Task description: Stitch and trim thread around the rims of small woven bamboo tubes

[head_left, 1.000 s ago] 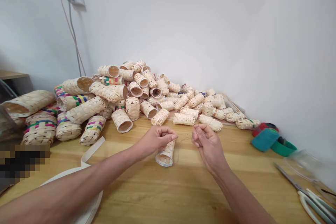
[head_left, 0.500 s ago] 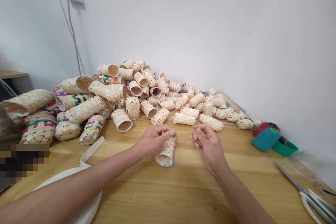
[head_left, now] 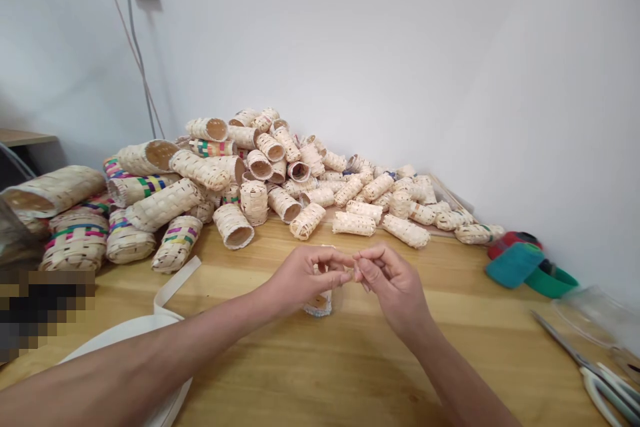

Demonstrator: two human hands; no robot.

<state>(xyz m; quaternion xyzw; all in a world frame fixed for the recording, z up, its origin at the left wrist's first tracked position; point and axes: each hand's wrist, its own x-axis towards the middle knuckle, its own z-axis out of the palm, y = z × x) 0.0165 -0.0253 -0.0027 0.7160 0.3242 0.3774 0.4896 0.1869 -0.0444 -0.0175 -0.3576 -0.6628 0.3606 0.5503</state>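
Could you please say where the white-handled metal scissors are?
In the head view, the scissors lie at lower right on the brown wooden table, right of the person's right hand, near the clear plastic bag.

A wooden tabletop [head_left: 280,373] is shown across the lower frame. Heaped woven tubes [head_left: 254,203] are borne from left to centre-right; a lone tube [head_left: 321,305] is set below centre, a white band [head_left: 173,285] at lower left, scissors [head_left: 584,363] at lower right.

Baskets [head_left: 255,203] are all woven strips, dry and matt, kinda rough. Table [head_left: 280,373] is smooth wood, slight sheen. Scissors [head_left: 584,365]: metal blades, smooth pale plastic handles. White roll [head_left: 115,333] could be matt cloth tape, arm's blocking it tho.
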